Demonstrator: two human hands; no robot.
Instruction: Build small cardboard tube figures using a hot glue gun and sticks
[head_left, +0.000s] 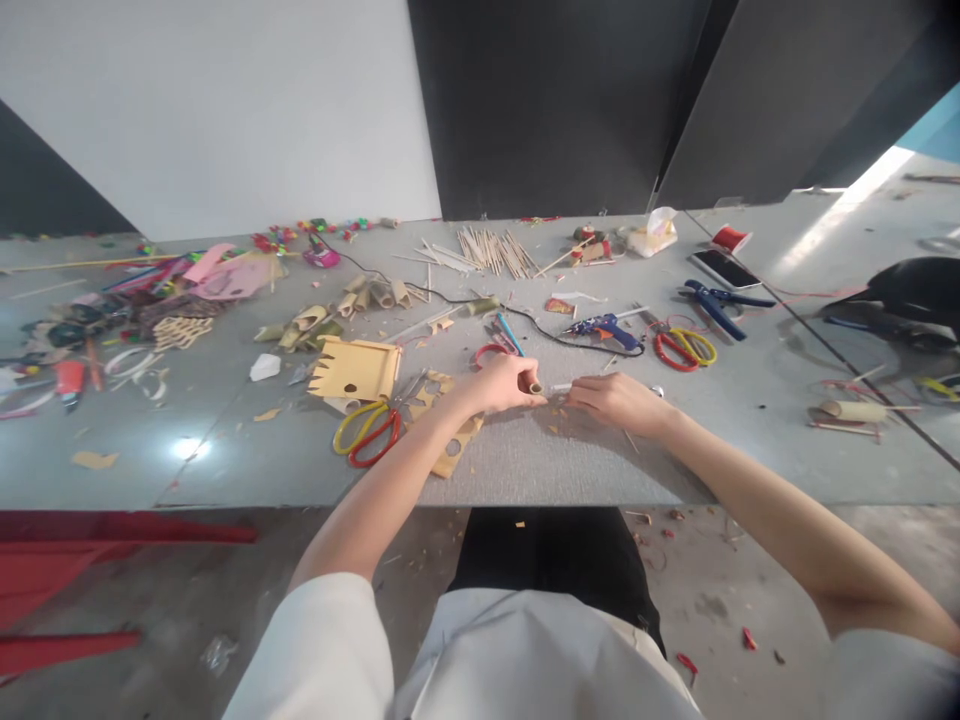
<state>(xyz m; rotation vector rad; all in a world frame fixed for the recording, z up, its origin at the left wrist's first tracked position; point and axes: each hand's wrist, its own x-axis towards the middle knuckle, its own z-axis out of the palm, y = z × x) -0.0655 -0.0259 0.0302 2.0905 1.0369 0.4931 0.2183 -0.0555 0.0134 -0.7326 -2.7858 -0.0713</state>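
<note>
My left hand (504, 386) is closed around a short bamboo tube (535, 388), whose open end faces right. Across a small gap, my right hand (619, 402) has its fingers pinched together low over the table. A thin pale piece (559, 387) shows at those fingertips, too small to name. Just behind my left hand lie a blue pen-like stick (511, 334) and a red ring-shaped piece (491, 352). Below my left forearm are a punched cardboard sheet (451, 455) and scissors with yellow and red handles (384, 436).
A blue glue gun (609, 330), another pair of scissors (685, 349), blue pliers (718, 306) and a phone (724, 268) lie to the right. Thin sticks (496, 252) lie at the back. Bamboo pieces (375, 294) and a yellow notched card box (355, 367) are on the left.
</note>
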